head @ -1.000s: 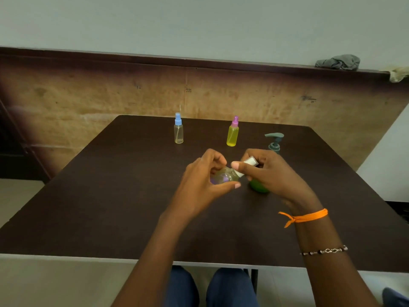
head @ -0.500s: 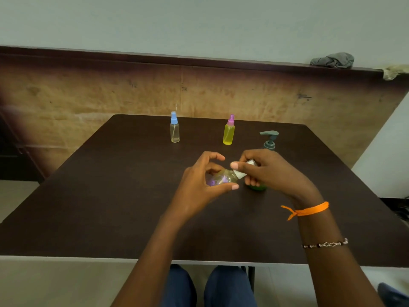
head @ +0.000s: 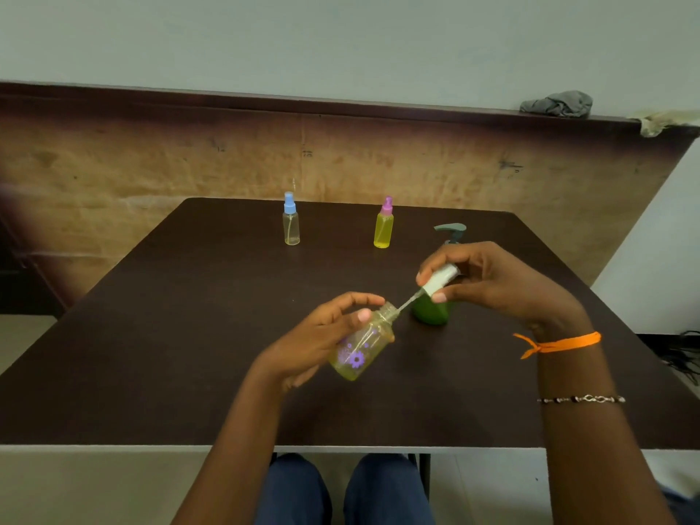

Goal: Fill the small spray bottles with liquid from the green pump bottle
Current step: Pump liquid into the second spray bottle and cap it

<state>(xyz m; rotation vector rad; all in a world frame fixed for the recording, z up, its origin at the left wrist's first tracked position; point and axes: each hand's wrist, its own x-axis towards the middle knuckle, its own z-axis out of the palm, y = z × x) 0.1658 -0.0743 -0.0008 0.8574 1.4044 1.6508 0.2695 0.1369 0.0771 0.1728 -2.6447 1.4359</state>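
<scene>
Your left hand (head: 322, 335) curls round a small clear bottle (head: 361, 344) printed with purple flowers, held above the table's (head: 151, 335) middle, its long axis tilted and its open neck pointing up toward the far right corner. Your right hand (head: 488, 282) pinches the white spray cap (head: 439, 279), lifted off, its thin dip tube (head: 407, 303) slanting down into the neck. Behind stands the green pump bottle (head: 432, 310). Near the far edge stand a blue-capped spray bottle (head: 291, 225) and a pink-capped yellow one (head: 383, 229). Bare tabletop lies left.

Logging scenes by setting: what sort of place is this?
Probably a plain indoor room with a makeshift work area: a bare dark table, a worn board against a blank wall, a rag on top.
</scene>
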